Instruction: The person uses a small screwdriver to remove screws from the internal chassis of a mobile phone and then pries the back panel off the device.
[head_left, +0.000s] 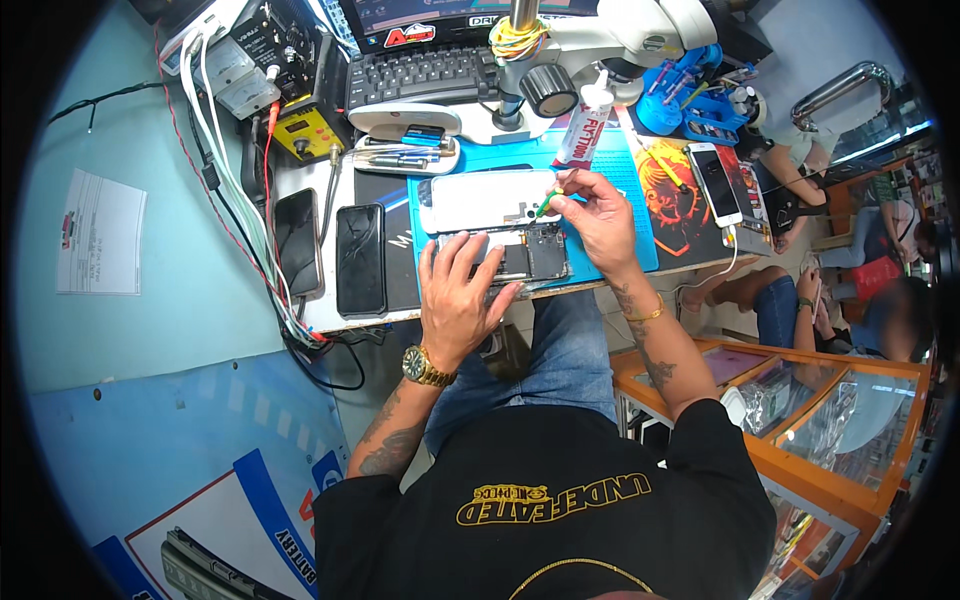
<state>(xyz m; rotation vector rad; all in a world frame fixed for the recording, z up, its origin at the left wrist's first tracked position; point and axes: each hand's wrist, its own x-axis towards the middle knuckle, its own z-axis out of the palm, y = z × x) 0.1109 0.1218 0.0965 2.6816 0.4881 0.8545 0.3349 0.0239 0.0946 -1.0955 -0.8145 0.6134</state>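
An opened phone (525,255), its back removed and dark insides exposed, is seen lying on a blue work mat (625,175) near the front edge of a small bench (400,300). Its long axis runs from nine to three o'clock, parallel to the bench edge. It is pressed down by the left hand (455,295), laid flat with the fingers spread over its left half. A thin green-handled tool (543,207) is pinched between the fingertips of the right hand (600,220), the tip being aimed down toward eight o'clock at the upper edge of the phone.

Just beyond the phone, at twelve o'clock from it, a white phone panel (485,200) is laid crosswise on the mat. A white glue tube (583,130) with red print is stood tilted behind the right hand. The microscope (600,45) is mounted above the mat at twelve o'clock, with a keyboard (420,75) behind it. At nine o'clock from the opened phone two dark phones (360,260) are laid lengthwise, one with cracked glass. A white tray of tools (405,150) is set at eleven o'clock, and cables (235,190) are trailed along the bench's left side. At three o'clock a white-framed phone (715,185) is rested on a mat with an orange design.

The bench is set against a pale blue wall (150,300). A glass display case (830,400) with an orange frame is seen at four o'clock, where other people are seated.
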